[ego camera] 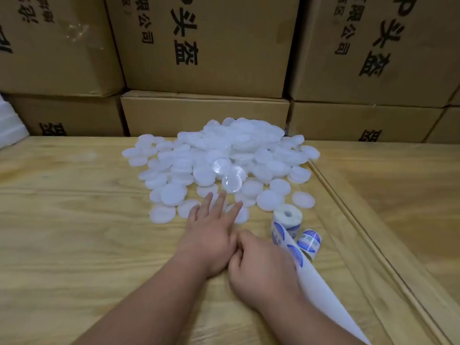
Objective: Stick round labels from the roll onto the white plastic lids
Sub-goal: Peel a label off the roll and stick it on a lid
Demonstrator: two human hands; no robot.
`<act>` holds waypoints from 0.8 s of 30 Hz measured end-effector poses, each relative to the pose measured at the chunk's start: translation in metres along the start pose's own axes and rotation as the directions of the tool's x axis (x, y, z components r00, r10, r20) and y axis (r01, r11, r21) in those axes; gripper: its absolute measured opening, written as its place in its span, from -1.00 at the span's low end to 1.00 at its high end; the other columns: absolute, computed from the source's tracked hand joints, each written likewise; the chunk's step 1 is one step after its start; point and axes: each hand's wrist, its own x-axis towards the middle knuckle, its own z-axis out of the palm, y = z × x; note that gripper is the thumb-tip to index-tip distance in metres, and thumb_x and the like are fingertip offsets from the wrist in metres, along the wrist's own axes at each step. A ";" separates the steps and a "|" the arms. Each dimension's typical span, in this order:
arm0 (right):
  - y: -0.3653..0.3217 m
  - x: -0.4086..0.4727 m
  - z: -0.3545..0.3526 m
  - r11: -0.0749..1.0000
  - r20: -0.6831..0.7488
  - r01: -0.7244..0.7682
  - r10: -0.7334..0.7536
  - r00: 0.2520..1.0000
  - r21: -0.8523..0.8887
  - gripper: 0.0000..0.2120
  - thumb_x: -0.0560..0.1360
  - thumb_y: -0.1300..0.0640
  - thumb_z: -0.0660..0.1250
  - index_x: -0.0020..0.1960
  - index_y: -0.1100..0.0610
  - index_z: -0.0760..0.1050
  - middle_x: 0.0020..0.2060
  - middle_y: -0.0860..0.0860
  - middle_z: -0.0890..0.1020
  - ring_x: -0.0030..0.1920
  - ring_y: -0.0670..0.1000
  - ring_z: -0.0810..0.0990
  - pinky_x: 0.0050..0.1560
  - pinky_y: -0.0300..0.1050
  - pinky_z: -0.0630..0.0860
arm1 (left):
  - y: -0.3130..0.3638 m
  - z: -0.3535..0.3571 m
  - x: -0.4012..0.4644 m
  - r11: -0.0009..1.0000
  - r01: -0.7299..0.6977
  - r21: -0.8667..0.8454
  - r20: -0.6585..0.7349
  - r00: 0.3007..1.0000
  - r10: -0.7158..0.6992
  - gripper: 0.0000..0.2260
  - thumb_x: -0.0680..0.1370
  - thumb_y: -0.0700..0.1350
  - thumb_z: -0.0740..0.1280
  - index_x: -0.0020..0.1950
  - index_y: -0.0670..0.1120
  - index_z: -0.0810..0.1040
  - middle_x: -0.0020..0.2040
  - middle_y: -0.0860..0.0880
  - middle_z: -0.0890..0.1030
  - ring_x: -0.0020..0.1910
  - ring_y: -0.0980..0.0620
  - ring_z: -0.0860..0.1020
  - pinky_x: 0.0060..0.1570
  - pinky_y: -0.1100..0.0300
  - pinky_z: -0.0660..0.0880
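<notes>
A heap of several white plastic lids (224,155) lies on the wooden table (74,220). My left hand (211,227) is flat with straight fingers, its fingertips on the nearest lids (241,215). My right hand (258,267) lies beside it with fingers curled, touching the left hand; what it holds is hidden. A label roll (287,220) stands right of my hands. Its backing strip (321,290), with blue round labels (295,253), trails under my right wrist. A loose curled strip end with a label (309,241) sits next to it.
Stacked cardboard boxes (206,46) form a wall right behind the lids. A raised wooden moulding (353,215) runs diagonally along the table's right side. A white object (10,123) shows at the far left edge.
</notes>
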 end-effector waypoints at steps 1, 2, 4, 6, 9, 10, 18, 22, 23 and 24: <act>0.001 0.004 0.000 1.000 -0.003 0.020 -0.020 1.000 -0.017 -0.97 0.42 -0.03 0.09 -0.16 -0.14 0.23 -0.43 -0.10 0.41 -0.28 -0.01 0.53 -0.43 -0.20 0.07 | -0.001 0.001 0.001 1.000 -0.008 0.014 -0.006 1.000 0.009 -0.50 0.63 0.13 -0.01 0.60 0.28 0.08 0.67 0.06 -0.12 0.62 0.00 -0.24 0.55 -0.05 -0.23; 0.001 0.007 0.000 0.999 -0.018 0.040 -0.040 0.999 -0.014 -0.95 0.40 -0.03 0.10 -0.16 -0.16 0.22 -0.44 -0.11 0.39 -0.32 -0.01 0.48 -0.43 -0.19 0.07 | -0.002 0.001 0.002 1.000 -0.019 0.005 -0.036 0.999 0.019 -0.54 0.64 0.12 0.00 0.57 0.27 0.20 0.67 0.06 -0.06 0.62 0.01 -0.23 0.54 -0.04 -0.23; 0.005 0.009 0.000 1.000 -0.027 0.028 -0.028 0.999 -0.007 -0.94 0.39 -0.03 0.11 -0.16 -0.17 0.24 -0.45 -0.12 0.39 -0.35 -0.03 0.37 -0.43 -0.21 0.06 | -0.002 0.001 0.000 1.000 -0.009 -0.027 -0.103 0.995 0.006 -0.60 0.63 0.13 0.04 0.43 0.23 0.43 0.65 0.07 0.11 0.62 0.03 -0.14 0.50 0.03 -0.20; 0.003 0.007 -0.001 1.000 -0.016 0.009 -0.009 1.000 -0.002 -0.97 0.39 -0.03 0.12 -0.17 -0.16 0.29 -0.44 -0.13 0.42 -0.34 -0.05 0.35 -0.43 -0.22 0.07 | -0.001 0.000 -0.005 0.999 0.010 -0.034 -0.153 0.988 -0.015 -0.60 0.57 0.18 0.05 0.28 0.19 0.56 0.60 0.11 0.24 0.60 0.05 -0.04 0.45 0.08 -0.16; -0.004 -0.001 -0.013 0.989 0.057 -0.059 0.052 0.997 0.134 -0.79 0.43 0.03 0.20 -0.21 -0.33 0.40 -0.33 -0.28 0.55 -0.33 -0.15 0.45 -0.40 -0.26 0.18 | -0.002 -0.002 -0.010 1.000 0.021 0.019 -0.196 0.980 -0.017 -0.62 0.50 0.26 0.09 0.11 0.15 0.58 0.51 0.16 0.34 0.55 0.03 0.09 0.39 0.08 -0.08; -0.008 -0.003 -0.022 0.972 0.127 -0.097 0.070 0.989 0.214 -0.73 0.44 0.04 0.23 -0.20 -0.38 0.43 -0.30 -0.38 0.56 -0.32 -0.20 0.49 -0.38 -0.25 0.27 | -0.002 -0.001 -0.012 0.999 0.014 0.036 -0.197 0.980 -0.007 -0.63 0.49 0.27 0.10 0.09 0.14 0.56 0.49 0.17 0.36 0.53 0.02 0.12 0.38 0.08 -0.05; 0.052 0.020 -0.111 0.860 -0.065 -0.278 0.335 0.940 0.428 -0.87 0.53 0.07 0.33 -0.16 -0.02 0.62 -0.33 -0.04 0.68 -0.39 -0.02 0.60 -0.38 -0.16 0.51 | -0.004 0.001 -0.013 0.995 -0.066 -0.080 -0.189 0.981 0.050 -0.83 0.59 0.16 0.25 -0.10 0.12 0.49 0.42 0.16 0.45 0.44 0.07 0.23 0.35 0.11 0.11; 0.091 0.020 -0.089 0.859 0.164 -0.470 0.444 0.881 0.202 -0.86 0.52 -0.01 0.38 -0.06 0.05 0.52 -0.13 0.01 0.62 -0.16 0.03 0.58 -0.19 -0.13 0.41 | -0.003 -0.005 -0.016 0.956 -0.097 -0.277 -0.238 0.971 0.030 -0.85 0.64 0.05 0.24 -0.09 0.06 0.39 0.29 0.09 0.55 0.30 0.05 0.39 0.11 0.23 0.25; 0.095 0.017 -0.083 0.877 0.184 -0.447 0.417 0.890 0.175 -0.82 0.49 -0.03 0.38 -0.12 0.08 0.54 -0.13 0.08 0.60 -0.20 0.03 0.55 -0.22 -0.14 0.38 | -0.002 -0.007 -0.017 0.950 -0.092 -0.299 -0.242 0.970 0.017 -0.86 0.64 0.05 0.24 -0.08 0.05 0.39 0.21 0.09 0.57 0.23 0.03 0.44 0.03 0.22 0.28; 0.097 0.016 -0.079 0.892 0.185 -0.420 0.390 0.902 0.165 -0.81 0.47 -0.05 0.39 -0.17 0.07 0.56 -0.13 0.09 0.58 -0.24 0.01 0.52 -0.27 -0.15 0.35 | -0.002 -0.007 -0.018 0.948 -0.089 -0.304 -0.251 0.968 0.010 -0.86 0.63 0.05 0.25 -0.06 0.05 0.38 0.14 0.10 0.57 0.16 0.03 0.46 -0.01 0.19 0.30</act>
